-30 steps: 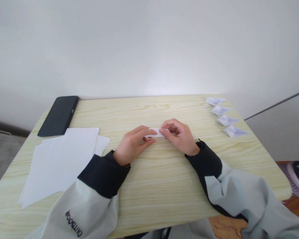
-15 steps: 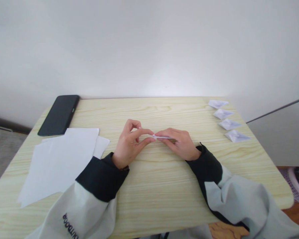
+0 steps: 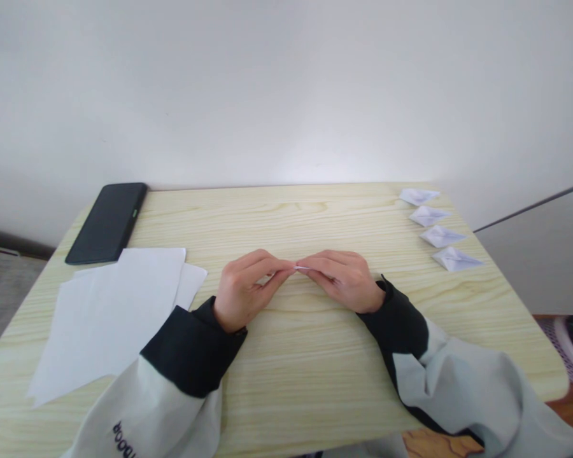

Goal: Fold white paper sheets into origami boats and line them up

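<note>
Fingertip to fingertip, my left hand (image 3: 251, 285) and my right hand (image 3: 346, 277) meet over the middle of the table. Between them is a small piece of folded white paper (image 3: 302, 268), seen edge-on as a thin strip. The left thumb and fingers pinch its left end. My right thumb and fingers close over the rest and hide most of it, so its full shape does not show.
Several folded white paper pieces (image 3: 442, 236) lie in a column at the table's (image 3: 315, 375) right. Loose white sheets (image 3: 109, 318) overlap on the left, with a black phone (image 3: 107, 222) behind them. A wall (image 3: 286, 95) borders the back edge. A purple basket (image 3: 561, 350) stands at far right.
The left fingers, raised and curled before, have come down together and closed on the paper's end. Less of the paper shows now. The right hand has hardly moved.
</note>
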The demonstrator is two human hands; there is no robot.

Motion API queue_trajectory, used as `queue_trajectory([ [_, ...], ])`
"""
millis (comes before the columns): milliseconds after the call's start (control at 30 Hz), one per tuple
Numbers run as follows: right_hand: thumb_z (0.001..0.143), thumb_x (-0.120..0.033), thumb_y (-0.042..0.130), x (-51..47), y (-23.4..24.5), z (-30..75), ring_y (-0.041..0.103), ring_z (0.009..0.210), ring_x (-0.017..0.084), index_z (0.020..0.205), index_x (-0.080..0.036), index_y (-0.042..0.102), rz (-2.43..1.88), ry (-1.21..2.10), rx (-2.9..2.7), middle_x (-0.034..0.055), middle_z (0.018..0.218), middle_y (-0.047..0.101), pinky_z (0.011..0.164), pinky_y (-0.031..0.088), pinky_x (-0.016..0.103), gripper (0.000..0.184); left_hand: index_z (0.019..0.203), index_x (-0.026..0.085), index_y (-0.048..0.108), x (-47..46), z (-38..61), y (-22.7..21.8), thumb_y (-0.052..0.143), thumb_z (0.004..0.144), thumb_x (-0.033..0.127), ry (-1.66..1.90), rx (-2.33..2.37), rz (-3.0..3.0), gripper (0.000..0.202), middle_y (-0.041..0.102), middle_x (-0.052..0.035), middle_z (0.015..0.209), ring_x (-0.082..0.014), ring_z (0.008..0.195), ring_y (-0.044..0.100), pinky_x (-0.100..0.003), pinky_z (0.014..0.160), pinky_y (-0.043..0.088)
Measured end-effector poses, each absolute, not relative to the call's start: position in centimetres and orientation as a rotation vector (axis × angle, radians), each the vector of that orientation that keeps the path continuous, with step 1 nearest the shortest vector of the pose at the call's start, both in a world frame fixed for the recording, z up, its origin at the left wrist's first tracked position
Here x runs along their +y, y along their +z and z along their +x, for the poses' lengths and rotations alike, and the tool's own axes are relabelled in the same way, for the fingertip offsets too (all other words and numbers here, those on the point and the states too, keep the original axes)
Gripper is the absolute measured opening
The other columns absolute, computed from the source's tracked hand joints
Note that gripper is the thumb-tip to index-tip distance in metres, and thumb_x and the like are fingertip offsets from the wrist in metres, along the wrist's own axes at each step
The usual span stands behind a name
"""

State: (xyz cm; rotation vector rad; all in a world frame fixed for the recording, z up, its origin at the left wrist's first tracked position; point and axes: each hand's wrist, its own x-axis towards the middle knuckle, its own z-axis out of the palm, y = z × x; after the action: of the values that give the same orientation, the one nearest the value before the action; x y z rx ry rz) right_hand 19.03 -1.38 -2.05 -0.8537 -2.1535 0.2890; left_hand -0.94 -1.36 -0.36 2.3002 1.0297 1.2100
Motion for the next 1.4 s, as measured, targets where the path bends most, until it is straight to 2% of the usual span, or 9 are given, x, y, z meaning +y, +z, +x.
queue_trajectory([
  [133, 0.088, -0.026, 0.058, -1.40, -2.19, 19.05, 0.071, 0.073, 0.012, 0.091, -0.025, 0.072, -0.990, 0.405, -2.076, -0.0013, 0.086, 0.075, 0.067, 0.056, 0.021, 0.015, 0.083, 0.019, 0.070, -1.33, -0.94, -0.45, 0.065, 0.082, 0.023, 1.156, 1.127, 2.216, 0.006, 0.071, -0.0009, 0.075, -0.0113, 0.066, 0.065, -0.020, 0.061, 0.052],
  [267, 0.083, -0.029, 0.065, -1.20, -2.22, 19.20, 0.071, 0.068, 0.013, 0.087, -0.026, 0.074, -1.081, 0.446, -2.008, -0.0032, 0.084, 0.075, 0.063, 0.055, 0.020, 0.010, 0.095, 0.017, 0.069, -1.01, -1.17, -0.71, 0.067, 0.079, 0.034, 1.018, 1.200, 2.047, 0.023, 0.074, -0.0029, 0.086, -0.0137, 0.068, 0.068, -0.021, 0.064, 0.055],
  [400, 0.082, -0.027, 0.066, -0.94, -2.16, 19.36, 0.071, 0.067, 0.012, 0.085, -0.026, 0.074, -1.077, 0.484, -1.997, -0.0043, 0.083, 0.075, 0.061, 0.054, 0.020, 0.009, 0.089, 0.018, 0.071, -0.90, -1.38, -0.56, 0.061, 0.084, 0.032, 0.872, 1.226, 1.992, 0.018, 0.072, 0.0025, 0.067, -0.0115, 0.057, 0.066, -0.018, 0.056, 0.052],
  [500, 0.082, -0.027, 0.066, -0.80, -2.03, 19.40, 0.071, 0.066, 0.012, 0.084, -0.026, 0.074, -1.091, 0.522, -1.992, -0.0043, 0.082, 0.076, 0.060, 0.054, 0.019, 0.009, 0.085, 0.019, 0.072, -0.86, -1.35, -0.34, 0.060, 0.084, 0.029, 0.894, 1.218, 2.007, 0.015, 0.070, 0.0037, 0.063, -0.0102, 0.055, 0.065, -0.017, 0.056, 0.050],
  [667, 0.083, -0.029, 0.065, -0.77, -1.84, 19.27, 0.070, 0.066, 0.012, 0.083, -0.025, 0.073, -1.105, 0.594, -1.979, -0.0032, 0.082, 0.075, 0.061, 0.054, 0.020, 0.009, 0.086, 0.018, 0.069, -0.69, -1.32, -0.71, 0.061, 0.083, 0.033, 0.914, 1.203, 2.046, 0.017, 0.073, 0.0010, 0.077, -0.0122, 0.065, 0.068, -0.019, 0.063, 0.053],
  [833, 0.079, -0.031, 0.068, -0.81, -1.85, 19.22, 0.068, 0.063, 0.011, 0.090, -0.023, 0.069, -1.139, 0.568, -1.883, -0.0006, 0.087, 0.074, 0.061, 0.055, 0.021, 0.013, 0.101, 0.018, 0.065, -0.58, -1.40, -1.32, 0.066, 0.078, 0.037, 0.981, 1.152, 2.016, 0.029, 0.072, -0.0027, 0.096, -0.0148, 0.077, 0.069, -0.024, 0.071, 0.057],
  [1067, 0.081, -0.032, 0.065, -0.77, -1.94, 19.26, 0.068, 0.065, 0.012, 0.084, -0.024, 0.071, -1.178, 0.625, -1.891, -0.0019, 0.082, 0.074, 0.062, 0.055, 0.021, 0.010, 0.084, 0.017, 0.070, -0.73, -1.21, -0.65, 0.067, 0.078, 0.038, 0.924, 1.311, 1.923, 0.022, 0.073, -0.0001, 0.074, -0.0141, 0.061, 0.066, -0.022, 0.058, 0.053],
  [1267, 0.083, -0.030, 0.063, -0.84, -1.94, 19.19, 0.066, 0.064, 0.011, 0.093, -0.023, 0.068, -1.142, 0.526, -1.935, -0.0008, 0.090, 0.073, 0.061, 0.054, 0.022, 0.013, 0.092, 0.019, 0.066, -0.79, -1.22, -0.89, 0.069, 0.077, 0.036, 1.031, 1.278, 1.948, 0.022, 0.072, 0.0015, 0.080, -0.0124, 0.064, 0.067, -0.020, 0.062, 0.055],
  [1400, 0.086, -0.028, 0.058, -0.83, -1.98, 19.26, 0.066, 0.070, 0.012, 0.096, -0.023, 0.066, -1.082, 0.497, -1.991, 0.0010, 0.093, 0.072, 0.066, 0.054, 0.024, 0.013, 0.091, 0.020, 0.064, -0.75, -1.18, -1.03, 0.067, 0.079, 0.036, 1.035, 1.279, 1.962, 0.021, 0.071, 0.0018, 0.078, -0.0112, 0.061, 0.066, -0.019, 0.058, 0.056],
])
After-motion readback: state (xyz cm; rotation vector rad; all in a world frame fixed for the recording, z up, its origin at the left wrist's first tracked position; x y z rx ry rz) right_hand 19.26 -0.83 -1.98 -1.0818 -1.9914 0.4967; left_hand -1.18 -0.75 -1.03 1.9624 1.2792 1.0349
